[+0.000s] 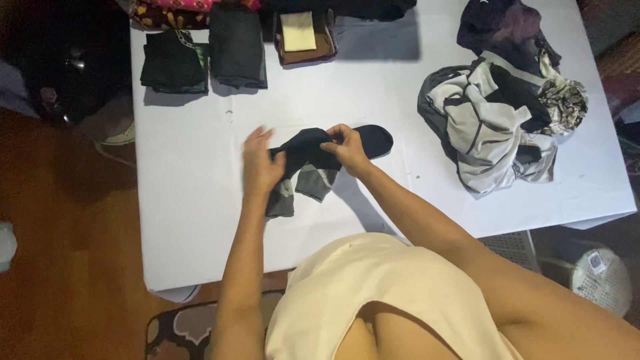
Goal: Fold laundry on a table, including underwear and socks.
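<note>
Your left hand (260,167) lies flat on the black-and-grey sock (313,163), fingers spread, pressing its cuff end against the white tabletop (200,200). Your right hand (343,148) is pinched closed on the sock's middle, lifting a fold of the dark fabric. The sock sits near the centre of the tabletop, its toe pointing right. Well apart to the right lies a heap of unfolded clothes (497,127). Along the far edge rest folded dark garments (203,53) and a brown folded piece with a pale yellow one on top (300,33).
</note>
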